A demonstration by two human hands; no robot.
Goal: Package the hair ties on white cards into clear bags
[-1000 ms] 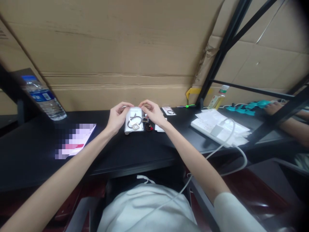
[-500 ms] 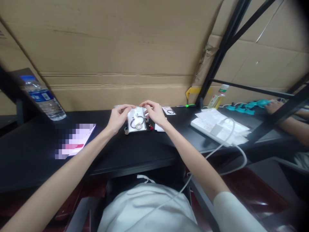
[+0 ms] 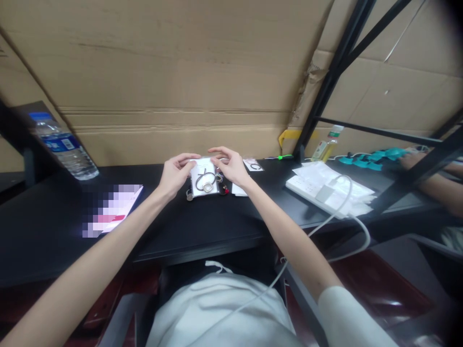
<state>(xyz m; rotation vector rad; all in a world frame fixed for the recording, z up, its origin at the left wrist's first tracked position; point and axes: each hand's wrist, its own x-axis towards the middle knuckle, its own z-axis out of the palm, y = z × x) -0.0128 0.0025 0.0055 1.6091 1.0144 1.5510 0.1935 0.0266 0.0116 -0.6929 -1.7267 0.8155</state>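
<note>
A small white card (image 3: 200,169) with a dark hair tie and a square charm (image 3: 206,187) on it is held upright over the black table (image 3: 202,231). My left hand (image 3: 174,174) pinches the card's upper left corner. My right hand (image 3: 231,167) pinches its upper right edge. Just under the card, more small ties and charms (image 3: 223,189) lie on the table. Another packed card with a dark tie (image 3: 253,166) lies to the right of my right hand.
A water bottle (image 3: 64,146) stands at the back left, and a blurred paper (image 3: 110,212) lies left of centre. A white power strip (image 3: 323,193) with cable sits on papers to the right. Another person's arm (image 3: 439,187) rests far right. Cardboard walls stand behind.
The card rose slightly and now stands more upright in my fingers. Both hands stayed at its top corners with only small shifts.
</note>
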